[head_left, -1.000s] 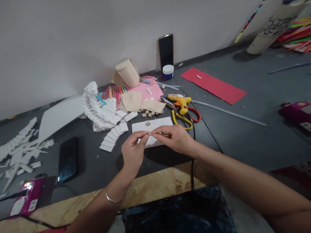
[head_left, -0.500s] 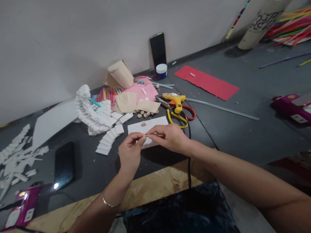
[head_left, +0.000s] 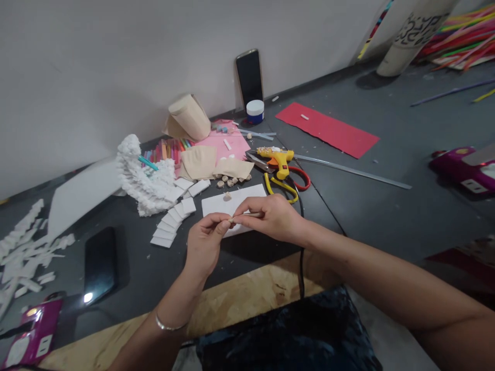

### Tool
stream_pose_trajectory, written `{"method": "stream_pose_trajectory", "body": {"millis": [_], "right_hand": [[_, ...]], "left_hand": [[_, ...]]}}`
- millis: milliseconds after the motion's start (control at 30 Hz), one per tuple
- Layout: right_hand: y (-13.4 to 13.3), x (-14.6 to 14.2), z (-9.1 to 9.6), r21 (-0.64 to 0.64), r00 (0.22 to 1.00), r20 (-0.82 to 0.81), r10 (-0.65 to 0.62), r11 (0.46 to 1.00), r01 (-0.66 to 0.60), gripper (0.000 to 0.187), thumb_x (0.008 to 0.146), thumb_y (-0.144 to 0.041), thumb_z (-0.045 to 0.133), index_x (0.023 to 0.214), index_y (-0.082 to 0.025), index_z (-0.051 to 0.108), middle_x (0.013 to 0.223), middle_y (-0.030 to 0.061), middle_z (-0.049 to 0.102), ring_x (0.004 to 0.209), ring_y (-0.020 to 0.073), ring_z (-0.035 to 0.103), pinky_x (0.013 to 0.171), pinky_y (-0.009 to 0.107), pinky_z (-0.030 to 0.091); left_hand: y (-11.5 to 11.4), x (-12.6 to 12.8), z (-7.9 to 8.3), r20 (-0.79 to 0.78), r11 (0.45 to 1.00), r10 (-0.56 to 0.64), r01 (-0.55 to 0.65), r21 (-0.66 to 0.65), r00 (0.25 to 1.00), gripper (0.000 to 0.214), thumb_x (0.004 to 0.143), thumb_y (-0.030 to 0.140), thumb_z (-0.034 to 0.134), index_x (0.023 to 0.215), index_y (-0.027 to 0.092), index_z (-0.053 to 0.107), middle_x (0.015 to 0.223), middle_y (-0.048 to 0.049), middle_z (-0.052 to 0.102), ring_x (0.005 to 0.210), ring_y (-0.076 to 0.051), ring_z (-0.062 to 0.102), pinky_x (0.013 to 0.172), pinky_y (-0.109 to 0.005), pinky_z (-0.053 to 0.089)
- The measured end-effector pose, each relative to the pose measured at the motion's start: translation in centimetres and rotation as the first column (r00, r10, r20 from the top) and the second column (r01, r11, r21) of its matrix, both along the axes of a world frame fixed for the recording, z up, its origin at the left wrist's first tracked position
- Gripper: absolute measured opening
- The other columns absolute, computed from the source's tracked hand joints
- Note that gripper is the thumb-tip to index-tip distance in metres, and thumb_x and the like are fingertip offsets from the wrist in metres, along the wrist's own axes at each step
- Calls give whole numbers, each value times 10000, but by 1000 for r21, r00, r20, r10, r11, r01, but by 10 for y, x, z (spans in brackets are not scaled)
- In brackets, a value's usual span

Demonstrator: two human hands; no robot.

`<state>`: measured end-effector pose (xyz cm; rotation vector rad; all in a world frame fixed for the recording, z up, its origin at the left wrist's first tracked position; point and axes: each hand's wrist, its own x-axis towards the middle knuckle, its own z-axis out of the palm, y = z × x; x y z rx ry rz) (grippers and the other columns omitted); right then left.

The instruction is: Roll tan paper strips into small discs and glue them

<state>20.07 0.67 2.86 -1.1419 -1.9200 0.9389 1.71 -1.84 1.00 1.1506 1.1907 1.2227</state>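
Note:
My left hand (head_left: 204,245) and my right hand (head_left: 273,219) meet over a white card (head_left: 247,196), both pinching a thin pale stick (head_left: 247,216) between finger and thumb. Its material is too small to tell. A small tan piece (head_left: 227,196) lies on the card just beyond my fingers. Left of my left hand is a stepped row of small white foam rectangles (head_left: 170,221). Beyond my right hand lie a yellow hot glue gun (head_left: 276,161) and scissors with red and yellow handles (head_left: 288,180).
Around the dark table (head_left: 127,268) lie small wood slices, beige paper, pink paper, coloured sticks, a frilled white strip, white scraps, a phone and a blue jar. A black cable and plywood edge run near me. A red sheet and metal ruler lie right.
The whole view has drifted slightly left and upward. Both hands still pinch the stick, and more of its length now shows toward my right hand.

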Motion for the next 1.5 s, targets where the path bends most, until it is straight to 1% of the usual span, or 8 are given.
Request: {"method": "stream_pose_trajectory", "body": {"millis": [133, 300, 467, 633, 767, 1033, 1167, 1500], "right_hand": [[1, 2, -2, 34, 998, -7, 56, 998, -56, 233, 838, -425, 653, 851, -210, 743, 460, -83, 408, 465, 68, 335, 505, 219, 235], [1, 4, -4, 39, 986, -39, 162, 986, -161, 247, 787, -436, 718, 821, -191, 723, 457, -96, 381, 467, 60, 351, 494, 196, 243], [-1, 5, -5, 69, 965, -41, 258, 964, -255, 228, 792, -420, 721, 803, -192, 723, 573, -46, 610, 516, 62, 486, 524, 172, 313], [-1, 5, -5, 103, 954, -56, 296, 952, -289, 236, 806, -429, 707, 823, -194, 723, 605, -32, 655, 530, 67, 521, 532, 173, 328], [-1, 5, -5, 91, 964, -79, 256, 964, -248, 209, 792, -406, 724, 794, -197, 714, 540, -63, 582, 489, 57, 448, 514, 182, 294], [0, -1, -7, -55, 992, -116, 53, 997, -60, 244, 792, -411, 702, 758, -173, 656, 472, -95, 385, 452, 59, 312, 470, 200, 219], [-1, -3, -9, -85, 990, -137, 32, 995, -44, 243, 790, -408, 691, 751, -173, 639, 479, -94, 374, 459, 61, 302, 475, 207, 214], [4, 0, -11, -83, 987, -117, 114, 989, -125, 241, 807, -410, 674, 813, -170, 654, 485, -100, 337, 456, 60, 286, 463, 209, 208]], "left_hand": [[1, -5, 3, 34, 997, -81, 81, -8, 996, 220, 680, 376, 809, 745, 182, 730, 718, -30, 689, 705, -132, 614, 700, -248, 493], [2, -15, 10, 175, 943, -268, 295, -152, 947, 227, 616, 326, 858, 689, 159, 722, 699, -22, 669, 681, -112, 591, 668, -222, 458], [0, -18, 10, 341, 862, -363, 451, -231, 867, 218, 608, 266, 867, 672, 143, 698, 656, -8, 655, 651, -92, 584, 661, -198, 434], [0, -16, 8, 424, 824, -371, 503, -259, 826, 236, 604, 226, 868, 708, 155, 668, 647, 8, 647, 589, -77, 567, 582, -174, 403], [2, -11, 9, 414, 842, -328, 462, -279, 849, 245, 597, 243, 873, 670, 142, 663, 634, 3, 646, 587, -72, 563, 590, -168, 407], [2, -8, 1, 119, 986, -104, 119, -120, 987, 209, 668, 333, 827, 764, 171, 737, 705, -17, 701, 687, -110, 608, 711, -210, 469], [2, -10, -3, 38, 991, -112, 114, -63, 993, 211, 655, 300, 835, 805, 186, 740, 771, -14, 714, 723, -115, 614, 709, -206, 470], [0, -8, -3, 70, 982, -145, 152, -108, 987, 210, 743, 355, 769, 827, 174, 704, 739, -1, 679, 697, -99, 598, 704, -197, 462]]}}
